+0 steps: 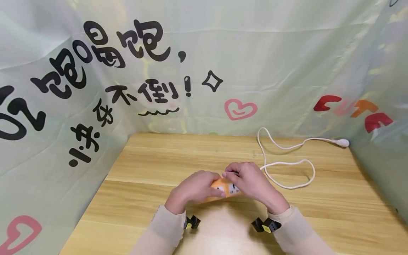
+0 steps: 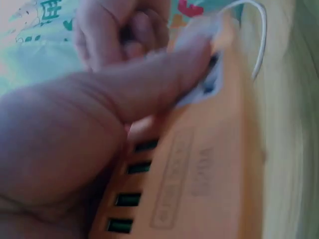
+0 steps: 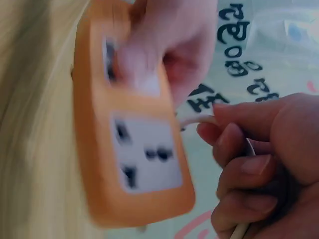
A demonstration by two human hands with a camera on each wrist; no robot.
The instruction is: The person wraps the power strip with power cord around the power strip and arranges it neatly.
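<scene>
An orange power strip [image 1: 225,186] with white socket panels is gripped by my left hand [image 1: 199,187], its thumb lying across the socket face. The left wrist view shows a row of USB ports [image 2: 128,199] along one side, below that thumb. My right hand [image 3: 259,164] holds a white cord [image 3: 198,119] in curled fingers beside the strip; the cord runs from the strip's side into the grip and comes out below. A dark patch shows inside the curled right fingers; cannot tell what it is.
The white cord loops over the wooden table [image 1: 153,159] to the right and ends in a white plug [image 1: 342,142] near the back right corner. A printed fabric backdrop [image 1: 271,63] stands at the back and both sides.
</scene>
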